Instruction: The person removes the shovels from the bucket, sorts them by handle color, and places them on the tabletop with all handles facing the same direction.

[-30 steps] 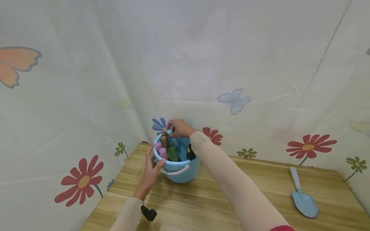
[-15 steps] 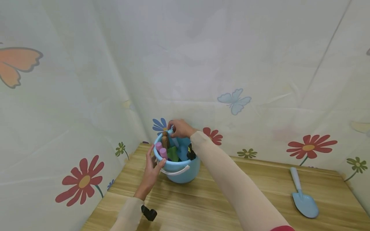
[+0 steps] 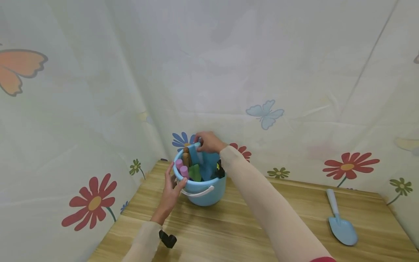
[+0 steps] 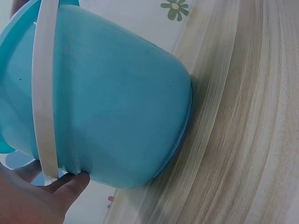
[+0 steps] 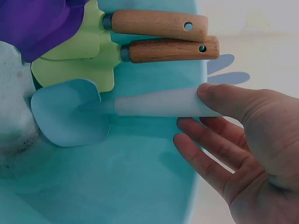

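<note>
A light blue bucket with a white carrying handle stands upright on the wooden table. My left hand holds its near left side, thumb up at the rim. Over the far rim, my right hand pinches the pale grip of a small blue trowel, whose blade points down inside the bucket. Beside this trowel are two green tools with wooden handles. A purple tool head lies beyond them, and two pink-purple handles stick up near my left hand.
Another light blue trowel lies on the table at the right. A black item stands inside the bucket's right side. Behind is a white curtain printed with flowers and butterflies.
My right hand has moved slightly right along the far rim, bringing the blue trowel's grip with it. My left hand stays at the bucket's side.
</note>
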{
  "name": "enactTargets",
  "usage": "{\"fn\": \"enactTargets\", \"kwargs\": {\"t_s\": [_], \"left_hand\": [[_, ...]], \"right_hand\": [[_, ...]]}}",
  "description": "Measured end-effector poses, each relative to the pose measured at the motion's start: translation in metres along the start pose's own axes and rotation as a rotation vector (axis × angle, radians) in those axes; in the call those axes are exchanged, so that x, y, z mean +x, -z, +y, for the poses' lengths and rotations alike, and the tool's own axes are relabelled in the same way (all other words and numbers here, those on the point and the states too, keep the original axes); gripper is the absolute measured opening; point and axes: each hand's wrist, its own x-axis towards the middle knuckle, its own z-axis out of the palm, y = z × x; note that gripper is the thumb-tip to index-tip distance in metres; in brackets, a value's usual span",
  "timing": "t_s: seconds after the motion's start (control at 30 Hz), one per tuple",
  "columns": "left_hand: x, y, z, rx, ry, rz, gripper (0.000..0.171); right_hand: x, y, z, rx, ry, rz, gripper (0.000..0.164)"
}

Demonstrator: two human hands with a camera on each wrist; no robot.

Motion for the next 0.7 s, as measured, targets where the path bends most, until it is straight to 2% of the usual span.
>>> {"fn": "enactTargets", "kwargs": {"t_s": [0.1,0.47,0.7], "left_hand": [[0.001,0.000,0.000,-0.009,0.021,-0.007,0.080],[0.001,-0.003,-0.002,0.008,-0.017,0.003,0.077],[0.002,-0.004,-0.003,0.014,-0.009,0.007,0.078]], "right_hand": [[-0.001,0.003,0.003,0.016,0.007,0.011,0.027],[-0.006,0.011,0.006,0.036,0.024,0.053,0.024],[-0.007,0.013,0.007,0.026,0.026,0.057,0.025]]}}
